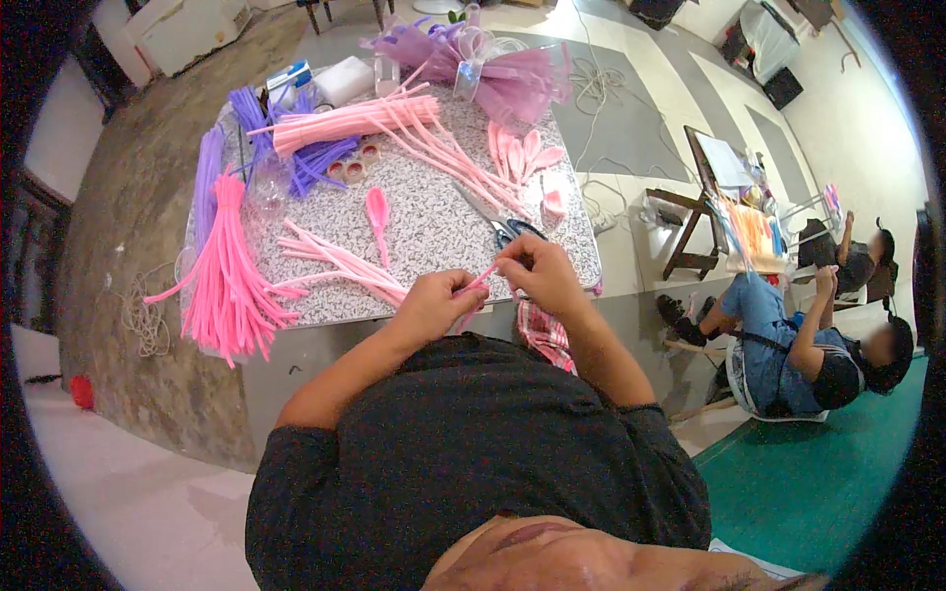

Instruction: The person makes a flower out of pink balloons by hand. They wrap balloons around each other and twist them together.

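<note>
At the table's near edge, my left hand (439, 298) and my right hand (540, 273) are closed on a pink pipe cleaner (480, 279), which slants between them; its lower part is partly hidden by my fingers. Scissors with dark blue handles (506, 232) lie just beyond my right hand. To the left of my hands is a loose bunch of light pink pipe cleaners (335, 258). A finished pink petal-shaped loop with a stem (377, 215) lies above that bunch. Several similar pink petals (522, 155) are grouped at the far right of the table.
On the speckled table (434, 212) are a hot-pink bundle (229, 261), a paler pink bundle (345, 123), purple pipe cleaners (251, 113), tape rolls (353, 169) and a wrapped purple bouquet (483, 69). Another person (798, 345) sits at the right beside a smaller table. Cables (601, 84) lie on the floor.
</note>
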Demonstrator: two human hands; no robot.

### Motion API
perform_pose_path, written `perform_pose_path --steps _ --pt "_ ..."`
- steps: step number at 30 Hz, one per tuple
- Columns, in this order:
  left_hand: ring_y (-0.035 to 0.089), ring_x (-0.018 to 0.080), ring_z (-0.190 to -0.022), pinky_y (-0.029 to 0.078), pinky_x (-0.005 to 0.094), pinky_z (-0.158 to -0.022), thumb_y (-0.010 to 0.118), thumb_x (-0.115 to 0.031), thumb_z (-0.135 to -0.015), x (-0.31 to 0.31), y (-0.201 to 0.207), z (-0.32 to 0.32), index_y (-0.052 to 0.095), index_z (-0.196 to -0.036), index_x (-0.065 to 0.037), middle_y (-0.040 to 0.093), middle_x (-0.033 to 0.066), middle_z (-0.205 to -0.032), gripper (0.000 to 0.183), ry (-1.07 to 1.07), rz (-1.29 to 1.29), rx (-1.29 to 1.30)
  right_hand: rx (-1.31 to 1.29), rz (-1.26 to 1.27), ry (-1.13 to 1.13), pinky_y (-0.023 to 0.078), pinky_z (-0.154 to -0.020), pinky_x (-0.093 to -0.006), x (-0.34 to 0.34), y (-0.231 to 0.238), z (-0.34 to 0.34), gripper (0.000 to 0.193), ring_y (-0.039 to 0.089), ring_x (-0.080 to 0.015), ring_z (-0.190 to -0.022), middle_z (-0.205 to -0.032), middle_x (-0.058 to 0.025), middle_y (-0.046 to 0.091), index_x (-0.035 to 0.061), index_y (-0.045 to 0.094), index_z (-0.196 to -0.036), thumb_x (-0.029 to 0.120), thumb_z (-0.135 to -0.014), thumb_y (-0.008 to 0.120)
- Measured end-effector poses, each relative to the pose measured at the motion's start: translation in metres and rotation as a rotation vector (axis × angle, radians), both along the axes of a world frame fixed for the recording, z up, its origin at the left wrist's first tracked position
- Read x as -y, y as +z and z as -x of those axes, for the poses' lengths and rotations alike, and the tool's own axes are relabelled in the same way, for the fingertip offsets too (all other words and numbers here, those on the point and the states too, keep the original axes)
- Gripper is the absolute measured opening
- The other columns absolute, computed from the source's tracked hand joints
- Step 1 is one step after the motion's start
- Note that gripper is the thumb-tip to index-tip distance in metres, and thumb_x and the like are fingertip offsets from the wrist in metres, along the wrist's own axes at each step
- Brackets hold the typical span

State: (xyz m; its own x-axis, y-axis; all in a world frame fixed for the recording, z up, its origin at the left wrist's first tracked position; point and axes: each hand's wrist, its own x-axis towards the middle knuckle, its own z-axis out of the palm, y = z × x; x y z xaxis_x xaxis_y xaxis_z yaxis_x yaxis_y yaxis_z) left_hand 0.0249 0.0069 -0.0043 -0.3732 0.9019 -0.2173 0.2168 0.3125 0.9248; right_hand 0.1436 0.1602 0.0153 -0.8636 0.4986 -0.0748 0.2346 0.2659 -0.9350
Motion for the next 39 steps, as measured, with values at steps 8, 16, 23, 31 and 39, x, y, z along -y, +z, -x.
perform_pose_path --steps 8,16,23,31,39 --pt "0.058 0.0104 -0.063 0.046 0.0267 -0.059 0.055 -0.021 -0.085 -0.001 -0.002 0.002 0.064 -0.087 -0.001 0.064 0.006 -0.071 0.022 -0.034 0.06 -0.069 0.017 -0.245 0.111 0.047 -0.061 -0.0325 0.022 -0.01 0.006 0.016 0.062 -0.0223 -0.066 -0.072 -0.013 0.062 0.0005 0.063 -0.082 0.015 -0.076 0.063" --pt "0.056 0.0103 -0.059 0.045 0.0261 -0.055 0.054 -0.018 -0.086 0.0 -0.008 0.003 0.062 -0.086 0.0 0.063 0.0043 -0.069 0.019 0.009 -0.055 0.058 0.04 -0.036 0.187 0.046 -0.059 -0.0294 0.007 -0.008 0.005 0.02 0.059 -0.0159 -0.065 -0.075 -0.0095 0.062 0.0009 0.062 -0.093 0.013 -0.077 0.062" --pt "0.053 0.0055 -0.058 0.041 0.021 -0.051 0.056 -0.02 -0.087 -0.003 -0.014 0.006 0.061 -0.085 -0.002 0.064 0.0028 -0.072 0.019 0.077 -0.109 0.206 0.013 0.145 0.126 0.045 -0.058 -0.0257 0.012 -0.018 0.003 0.026 0.056 -0.0107 -0.064 -0.074 -0.0057 0.062 -0.0013 0.06 -0.099 0.015 -0.078 0.064" --pt "0.055 0.0062 -0.06 0.042 0.0208 -0.051 0.054 -0.024 -0.089 -0.003 -0.012 0.006 0.059 -0.089 -0.001 0.065 0.0051 -0.076 0.024 0.063 -0.08 0.265 0.04 0.016 0.04 0.044 -0.057 -0.0242 0.01 -0.017 0.003 0.017 0.055 -0.0083 -0.063 -0.074 -0.0043 0.063 -0.0014 0.062 -0.086 0.014 -0.079 0.064" --pt "0.059 0.0092 -0.069 0.046 0.0209 -0.062 0.055 -0.021 -0.089 -0.003 -0.009 0.005 0.058 -0.092 0.003 0.064 0.0058 -0.08 0.024 0.225 -0.162 0.497 -0.049 0.14 -0.018 0.045 -0.057 -0.0237 0.015 -0.018 0.001 0.017 0.055 -0.0075 -0.063 -0.072 -0.0039 0.062 -0.0014 0.062 -0.086 0.014 -0.079 0.064"
